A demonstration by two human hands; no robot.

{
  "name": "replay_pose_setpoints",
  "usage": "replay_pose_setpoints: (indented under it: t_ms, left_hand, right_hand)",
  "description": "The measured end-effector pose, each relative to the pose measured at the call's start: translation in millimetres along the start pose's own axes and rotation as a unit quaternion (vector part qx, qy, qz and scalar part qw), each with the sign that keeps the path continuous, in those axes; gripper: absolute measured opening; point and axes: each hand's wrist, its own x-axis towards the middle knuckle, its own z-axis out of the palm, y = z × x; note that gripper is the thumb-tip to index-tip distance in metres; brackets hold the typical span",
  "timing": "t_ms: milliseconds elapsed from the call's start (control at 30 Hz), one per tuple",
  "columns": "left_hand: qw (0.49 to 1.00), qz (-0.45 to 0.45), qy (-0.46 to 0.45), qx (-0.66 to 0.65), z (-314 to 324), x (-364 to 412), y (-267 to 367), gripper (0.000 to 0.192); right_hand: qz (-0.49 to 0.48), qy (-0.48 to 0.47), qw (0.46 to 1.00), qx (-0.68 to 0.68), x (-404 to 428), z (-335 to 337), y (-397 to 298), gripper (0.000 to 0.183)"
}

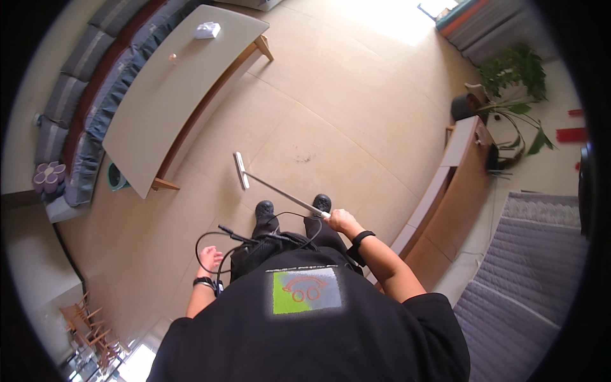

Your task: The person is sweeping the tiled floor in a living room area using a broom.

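My right hand [342, 221] grips the white end of a long-handled floor cleaning tool [285, 194], a broom or squeegee. Its grey metal pole slants away to the left, down to a narrow white head [241, 170] on the tiled floor. A small scatter of dark debris [304, 154] lies on the tiles to the right of that head. Hanging at my left side, my left hand [210, 259] holds nothing, its fingers loosely bent. A black cable [197, 248] loops around beside it from my waist. My dark shoes [265, 208] stand just behind the tool's pole.
On the left, a long pale-topped table [181, 95] with wooden legs carries a tissue box [207, 30]; a cushioned sofa [90, 52] runs behind it. A teal bin [116, 176] stands under its near end. To the right are a low wooden cabinet [444, 219], potted plants [513, 71] and grey quilted seating [520, 267].
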Motion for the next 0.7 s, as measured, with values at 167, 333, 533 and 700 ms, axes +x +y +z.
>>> replay_pose_setpoints:
  t_ms: [167, 333, 533, 700]
  left_hand:
    - [0.997, 0.077, 0.004, 0.002, 45.7, -45.8, -45.3, 0.023]
    - [0.996, 0.078, 0.031, -0.027, 84.1, -88.5, -35.4, 0.022]
    - [0.977, 0.188, 0.002, 0.097, 96.2, -85.7, -40.4, 0.022]
    - [0.989, 0.145, -0.004, -0.029, 122.8, -73.0, -10.0, 0.013]
  right_hand:
    - [0.003, -0.042, 0.998, -0.036, 27.1, -17.1, 12.6, 0.037]
    - [0.072, -0.010, 0.993, -0.091, 29.3, -48.5, 107.7, 0.042]
    - [0.151, 0.054, 0.979, -0.123, -9.7, -144.9, 202.5, 0.045]
    - [0.239, 0.094, 0.961, -0.103, -31.3, -204.9, 245.5, 0.043]
